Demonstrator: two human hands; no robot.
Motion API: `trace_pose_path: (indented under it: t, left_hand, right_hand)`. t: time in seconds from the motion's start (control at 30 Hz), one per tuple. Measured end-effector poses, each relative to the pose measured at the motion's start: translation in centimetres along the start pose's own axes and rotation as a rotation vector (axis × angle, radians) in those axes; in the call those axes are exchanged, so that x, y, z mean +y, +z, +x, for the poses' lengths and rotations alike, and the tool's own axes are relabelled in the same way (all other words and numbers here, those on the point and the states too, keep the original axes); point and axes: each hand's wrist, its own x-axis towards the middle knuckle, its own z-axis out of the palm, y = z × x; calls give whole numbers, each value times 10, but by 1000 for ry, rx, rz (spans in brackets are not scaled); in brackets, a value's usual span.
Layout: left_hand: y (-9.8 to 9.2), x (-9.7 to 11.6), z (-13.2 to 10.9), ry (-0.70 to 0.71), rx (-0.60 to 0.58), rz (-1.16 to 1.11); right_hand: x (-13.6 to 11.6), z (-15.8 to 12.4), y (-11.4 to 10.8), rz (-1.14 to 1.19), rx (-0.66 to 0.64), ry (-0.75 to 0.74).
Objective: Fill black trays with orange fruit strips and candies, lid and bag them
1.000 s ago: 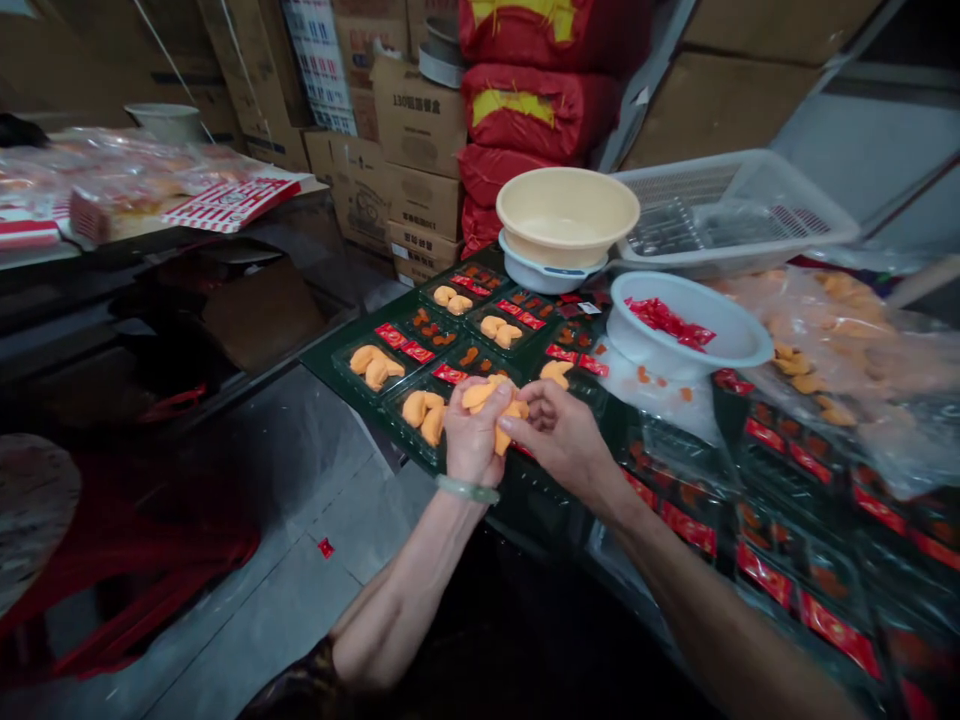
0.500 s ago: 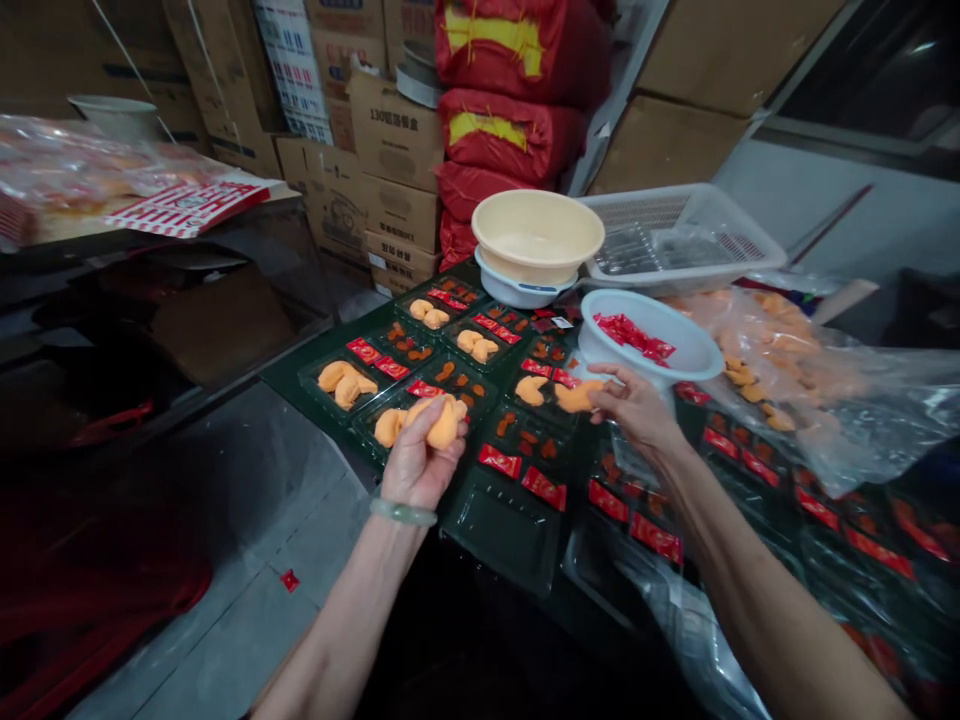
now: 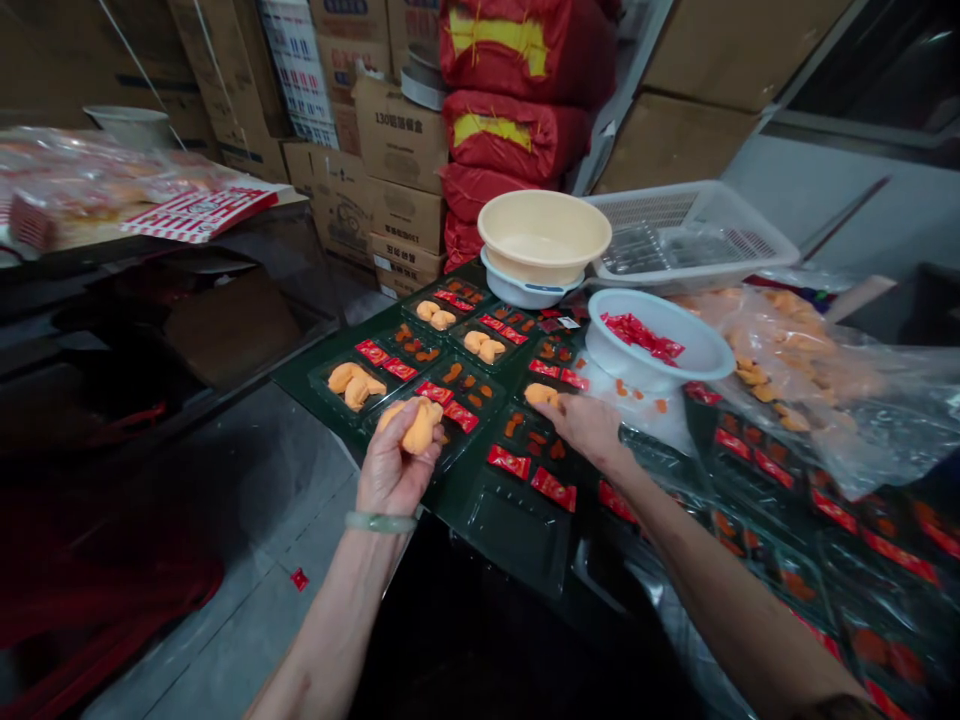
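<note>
Two hands over a green table (image 3: 448,505). Left hand (image 3: 401,462): fingers closed around orange pieces (image 3: 421,428), exact count unclear, held above the near edge of a tray with red packets (image 3: 460,416). Filled tray (image 3: 356,385) at its eleven o'clock, pieces inside. Right hand (image 3: 589,425), toward the left's three o'clock: fingertips at another piece (image 3: 541,395) lying low over a tray — pinching or merely touching, cannot tell. From the right hand: blue bowl (image 3: 660,355) at one o'clock, plastic bag (image 3: 847,410) near three, bare tray (image 3: 519,540) at seven.
</note>
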Motion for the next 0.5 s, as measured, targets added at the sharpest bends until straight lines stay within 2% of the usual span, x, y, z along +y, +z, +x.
trace_pose_path:
  t: [0.1, 0.2, 0.3, 0.33, 0.4, 0.47, 0.5]
  left_hand:
    - [-3, 5, -1, 7, -10, -6]
    - [-4, 9, -1, -21, -11, -39]
    - [-6, 7, -5, -87, -48, -70]
    - [-6, 5, -8, -112, -71, -62]
    - [-7, -4, -16, -145, -114, -4]
    - [-9, -18, -28, -138, -140, 102]
    - [-9, -27, -34, -132, -155, 166]
  right_hand:
    - [3, 0, -7, -16, 41, -103]
    - [5, 4, 3, 47, 134, -342]
    - [3, 6, 21, 121, 40, -531]
    - [1, 4, 23, 156, 29, -534]
    - [-7, -6, 19, 273, 96, -469]
    - [-17, -28, 3, 460, 130, -392]
    - [-23, -43, -7, 570, 89, -375]
